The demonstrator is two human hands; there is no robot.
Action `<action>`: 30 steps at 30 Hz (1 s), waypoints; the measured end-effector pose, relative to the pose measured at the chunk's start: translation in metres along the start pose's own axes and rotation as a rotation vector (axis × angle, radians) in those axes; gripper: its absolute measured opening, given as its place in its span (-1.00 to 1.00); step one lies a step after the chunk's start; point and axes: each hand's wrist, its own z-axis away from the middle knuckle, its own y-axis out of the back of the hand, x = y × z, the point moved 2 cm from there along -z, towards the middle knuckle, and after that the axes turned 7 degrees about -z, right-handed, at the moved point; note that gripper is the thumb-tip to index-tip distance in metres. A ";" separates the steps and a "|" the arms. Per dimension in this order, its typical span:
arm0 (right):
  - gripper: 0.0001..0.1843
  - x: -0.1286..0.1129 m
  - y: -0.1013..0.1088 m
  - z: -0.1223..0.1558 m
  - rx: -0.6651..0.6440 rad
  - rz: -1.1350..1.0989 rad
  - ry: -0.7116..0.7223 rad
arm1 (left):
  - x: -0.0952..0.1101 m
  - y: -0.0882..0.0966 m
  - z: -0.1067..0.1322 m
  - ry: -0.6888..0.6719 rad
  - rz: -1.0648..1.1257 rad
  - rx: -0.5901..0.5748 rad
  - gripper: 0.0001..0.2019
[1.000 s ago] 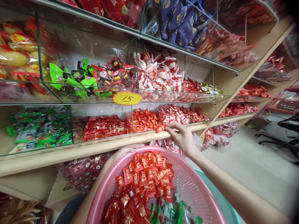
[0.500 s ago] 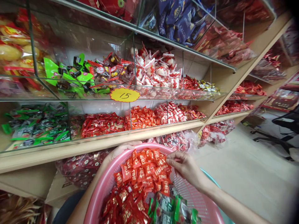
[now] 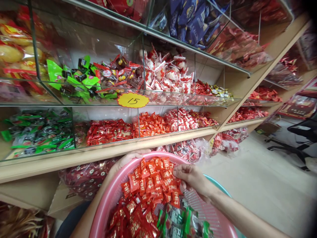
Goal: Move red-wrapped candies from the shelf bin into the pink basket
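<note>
A pink plastic basket (image 3: 105,195) with a perforated wall tilts up in front of me. Around its far left rim is my left hand (image 3: 130,158), gripping it; the fingers are partly hidden behind the rim. Orange-red wrapped candies (image 3: 150,181) with gold lettering lie in neat rows inside. My right hand (image 3: 189,178) reaches over the right wall, its curled fingertips pinching at a candy on the right edge of those rows. Darker red shiny candies (image 3: 135,215) fill the near left, and green-and-clear packets (image 3: 174,219) lie at the near right.
Ahead stands a wooden shelf (image 3: 99,155) with glass-fronted compartments of sweets and a yellow price tag (image 3: 133,99) marked 15. Bagged candies (image 3: 185,148) sit beneath it. A teal basket rim (image 3: 218,185) shows behind the pink one. A black chair base (image 3: 288,147) is at the right.
My right hand has moved slightly left and down, closer over the orange-red candies. My left hand and the pink basket have stayed put.
</note>
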 end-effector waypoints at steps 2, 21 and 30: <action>-0.64 -0.001 -0.002 0.000 0.013 -0.012 0.001 | 0.000 -0.002 0.001 -0.009 0.013 0.017 -0.65; -0.63 0.002 -0.010 0.001 0.010 -0.067 0.015 | 0.006 0.002 -0.002 -0.008 -0.086 -0.049 -0.68; -0.68 -0.039 -0.008 0.011 -0.062 0.041 0.061 | 0.007 0.015 -0.007 -0.047 -0.207 -0.019 -0.71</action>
